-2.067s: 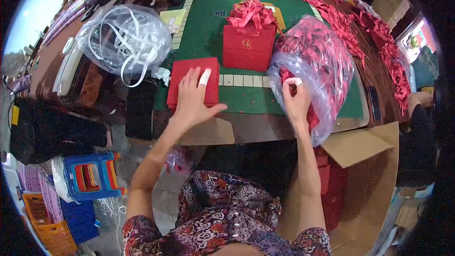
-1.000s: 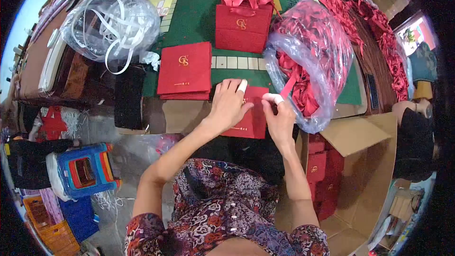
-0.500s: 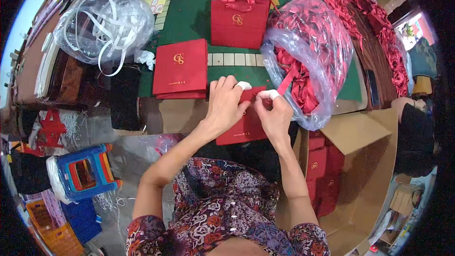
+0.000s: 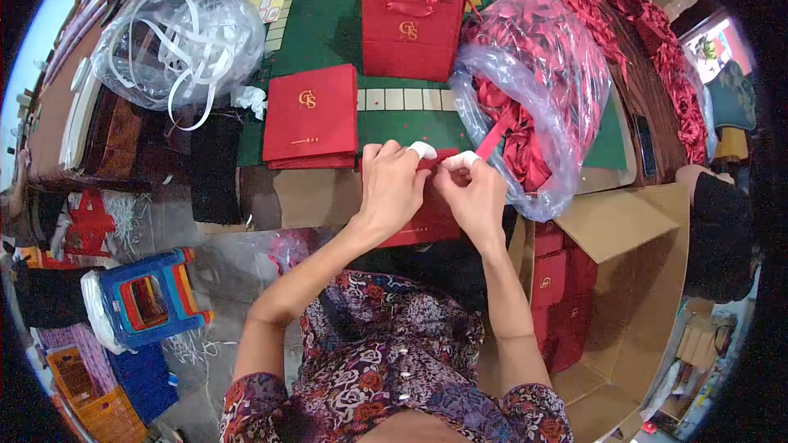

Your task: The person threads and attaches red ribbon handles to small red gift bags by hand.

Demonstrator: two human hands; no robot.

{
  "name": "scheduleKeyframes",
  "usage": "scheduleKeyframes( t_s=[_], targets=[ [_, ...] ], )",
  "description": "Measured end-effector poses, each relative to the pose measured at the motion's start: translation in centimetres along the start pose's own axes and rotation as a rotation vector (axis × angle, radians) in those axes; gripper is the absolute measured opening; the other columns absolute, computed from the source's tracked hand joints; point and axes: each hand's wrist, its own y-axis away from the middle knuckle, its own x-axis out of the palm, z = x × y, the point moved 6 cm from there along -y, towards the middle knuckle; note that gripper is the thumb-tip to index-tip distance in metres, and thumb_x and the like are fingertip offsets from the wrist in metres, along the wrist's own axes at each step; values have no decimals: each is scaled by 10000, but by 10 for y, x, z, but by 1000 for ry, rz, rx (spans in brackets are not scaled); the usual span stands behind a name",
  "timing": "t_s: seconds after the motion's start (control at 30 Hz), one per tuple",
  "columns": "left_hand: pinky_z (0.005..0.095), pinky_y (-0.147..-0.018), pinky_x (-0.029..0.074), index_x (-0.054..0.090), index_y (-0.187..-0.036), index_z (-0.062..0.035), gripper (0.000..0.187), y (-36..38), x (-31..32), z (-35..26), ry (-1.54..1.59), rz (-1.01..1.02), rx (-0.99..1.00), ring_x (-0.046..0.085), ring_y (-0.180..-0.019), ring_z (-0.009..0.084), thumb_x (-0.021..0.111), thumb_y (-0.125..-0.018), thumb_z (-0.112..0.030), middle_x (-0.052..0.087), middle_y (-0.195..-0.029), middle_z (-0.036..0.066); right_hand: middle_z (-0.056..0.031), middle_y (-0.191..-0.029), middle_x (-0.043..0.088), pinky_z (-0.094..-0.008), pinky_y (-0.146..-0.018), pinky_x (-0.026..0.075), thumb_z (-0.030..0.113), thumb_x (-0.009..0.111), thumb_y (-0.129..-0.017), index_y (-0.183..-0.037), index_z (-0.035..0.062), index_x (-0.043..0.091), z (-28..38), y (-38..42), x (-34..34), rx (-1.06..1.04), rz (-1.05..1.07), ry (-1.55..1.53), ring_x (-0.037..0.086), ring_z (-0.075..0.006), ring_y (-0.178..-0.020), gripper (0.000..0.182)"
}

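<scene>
Both my hands are at the top edge of a red paper bag (image 4: 427,228) at the table's near edge. My left hand (image 4: 392,189) pinches the bag's top edge, with white wrapping on a finger. Close beside it, my right hand (image 4: 472,197) is closed with its fingertips pressed together, also with a white-wrapped finger; a red ribbon (image 4: 495,136) runs up from it toward the plastic bag of ribbons (image 4: 542,74). What the right fingertips hold is too small to make out. A stack of flat red bags (image 4: 310,115) lies to the left.
A standing red bag (image 4: 410,37) full of ribbons is on the green mat (image 4: 324,25). A clear bag of white straps (image 4: 176,45) sits at the left. An open cardboard box (image 4: 632,312) holds red bags at my right. A blue stool (image 4: 148,299) stands on the floor.
Both hands stay together at the bag's top edge. The left hand has shifted slightly, and the red bag shows less below the hands.
</scene>
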Motion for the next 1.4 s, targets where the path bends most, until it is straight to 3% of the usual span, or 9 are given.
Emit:
scheduleKeyframes(
  t_s=[0.27,0.4,0.43,0.6,0.87,0.9,1.03,1.2,1.4],
  targets=[
    [407,-847,393,678,-1014,-100,228,2,7,15,106,63,-65,615,-872,278,736,-794,-103,688,-895,69,-104,-828,735,-316,-675,541,108,737,-859,-994,23,680,5,11,5,-94,-177,-131,714,-193,-738,170],
    [402,-855,391,665,-1039,-94,253,1,1,19,133,61,-91,626,-906,268,745,-800,-117,709,-935,59,-105,-884,712,-338,-678,532,85,728,-873,-991,30,666,5,18,4,-248,-195,82,680,-212,-726,145],
    [404,-852,390,667,-1034,-95,246,0,0,17,131,62,-85,625,-903,268,742,-801,-116,709,-917,65,-130,-907,665,-420,-714,513,74,726,-846,-957,38,655,2,19,5,-219,-159,38,651,-327,-826,137],
    [401,-842,389,681,-1017,-101,215,1,0,7,79,99,-73,626,-886,264,735,-810,-119,708,-877,64,-117,-888,639,-431,-728,502,61,711,-830,-937,43,660,16,20,5,-329,-190,139,629,-334,-844,120],
    [395,-837,388,703,-965,-121,215,-1,2,24,171,64,-59,607,-838,255,787,-777,-184,701,-819,44,-114,-990,648,-353,-755,511,85,700,-883,-1012,61,716,26,7,-19,-373,-104,69,637,-272,-892,132],
    [395,-837,388,703,-965,-121,215,0,1,21,173,65,-59,607,-838,255,787,-777,-184,701,-819,44,-113,-974,643,-340,-751,504,107,714,-874,-989,56,720,23,0,-21,-247,-18,-13,634,-267,-899,126],
    [407,-845,385,714,-950,-134,203,3,-6,-2,8,33,58,579,-821,244,786,-763,-168,683,-793,34,-113,-945,636,-331,-728,491,157,703,-881,-939,34,730,17,-19,-23,-444,45,156,624,-233,-859,138],
    [408,-839,384,722,-903,-110,121,15,-7,-24,-186,-43,321,566,-828,211,700,-790,-147,680,-800,7,-148,-828,610,-378,-701,465,259,686,-885,-908,46,762,-5,-36,-7,-262,572,53,613,-299,-792,227],
    [400,-819,389,719,-887,-116,127,13,-12,-31,-200,-116,458,564,-815,198,678,-769,-138,668,-835,-3,-32,-760,632,-311,-638,460,236,729,-888,-917,10,745,-16,-51,3,-224,707,-195,596,-120,-733,229]
  ],
)
